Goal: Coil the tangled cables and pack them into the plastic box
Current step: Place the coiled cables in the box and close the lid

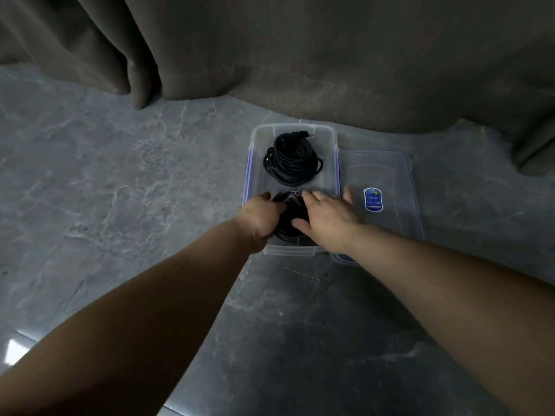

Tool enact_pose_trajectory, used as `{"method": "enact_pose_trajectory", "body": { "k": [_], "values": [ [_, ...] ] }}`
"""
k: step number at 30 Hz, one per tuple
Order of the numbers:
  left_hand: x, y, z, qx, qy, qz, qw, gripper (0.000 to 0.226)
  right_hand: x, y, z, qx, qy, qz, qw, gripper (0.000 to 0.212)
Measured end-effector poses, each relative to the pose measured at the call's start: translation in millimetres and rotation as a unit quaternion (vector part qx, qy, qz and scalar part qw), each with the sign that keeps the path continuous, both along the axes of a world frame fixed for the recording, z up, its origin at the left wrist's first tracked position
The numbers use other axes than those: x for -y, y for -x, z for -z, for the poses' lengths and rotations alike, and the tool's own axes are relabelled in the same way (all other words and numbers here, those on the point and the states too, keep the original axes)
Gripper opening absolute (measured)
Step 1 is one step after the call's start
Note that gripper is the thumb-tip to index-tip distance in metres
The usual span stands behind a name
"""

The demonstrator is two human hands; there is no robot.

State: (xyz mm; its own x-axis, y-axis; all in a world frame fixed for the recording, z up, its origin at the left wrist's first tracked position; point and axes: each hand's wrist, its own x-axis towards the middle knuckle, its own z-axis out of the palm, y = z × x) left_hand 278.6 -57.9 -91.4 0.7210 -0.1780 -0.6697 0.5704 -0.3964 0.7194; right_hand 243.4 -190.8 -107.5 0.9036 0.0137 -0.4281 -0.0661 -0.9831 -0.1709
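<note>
Where the two bare forearms reach out over grey marbled floor (120,181), both hands meet at the near end of the clear box (330,145). Left hand (261,214) curled over the left side of a black coil (292,226), gripping it. Right hand (327,216) laid on the coil's right side, fingers spread and fairly straight, thumb tucked against the cable, pressing rather than clasping. Silvery plug tip just showing between the hands at the coil's far edge. Coil sitting down inside the box, close to the near wall.

Further in, second coil (292,160), also black, lying loose in the far half, its plug end up near the far wall, apart from the near coil with bare box bottom between.

Just right of the box, touching its side, clear lid (390,235) flat on the floor, partly under the right wrist. Blue and white label (373,199) on the lid, print too small to read.

Beyond, brown curtain (300,55) hanging to the floor, its hem close behind box and lid. Wide bare floor to the left.
</note>
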Motion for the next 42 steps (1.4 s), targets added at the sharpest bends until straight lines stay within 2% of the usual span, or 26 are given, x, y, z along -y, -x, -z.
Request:
{"method": "enact_pose_trajectory", "body": {
  "k": [3,7,12,17,20,27,30,36,39,42],
  "values": [
    [1,1,3,0.038,-0.008,0.019,0.999,0.063,1,5,-1,0.021,-0.031,0.013,0.999,0.078],
    [4,20,1,0.170,0.013,0.041,0.984,0.059,9,21,-6,0.090,-0.106,0.019,0.990,0.080],
    [41,33,-4,0.243,0.065,0.070,0.965,0.056,35,41,-20,0.148,-0.158,0.072,0.974,0.076],
    [107,48,-3,0.229,0.096,0.091,0.965,0.057,86,57,-16,0.175,-0.142,0.182,0.957,0.072],
    [133,55,14,0.218,0.053,0.089,0.970,0.058,114,67,-4,0.172,-0.161,0.248,0.940,0.071],
    [159,53,55,0.224,-0.101,0.145,0.959,0.062,135,74,34,0.121,-0.198,0.319,0.919,0.074],
    [164,51,65,0.228,-0.137,0.166,0.950,0.064,138,74,42,0.109,-0.222,0.332,0.910,0.072],
    [169,47,61,0.259,-0.100,0.156,0.948,0.064,148,79,47,0.116,-0.207,0.363,0.901,0.075],
    [174,46,64,0.241,-0.093,0.143,0.956,0.068,161,85,50,0.119,-0.186,0.374,0.901,0.077],
    [176,49,66,0.184,-0.105,0.114,0.971,0.070,163,86,50,0.111,-0.206,0.380,0.895,0.078]
  ]
}}
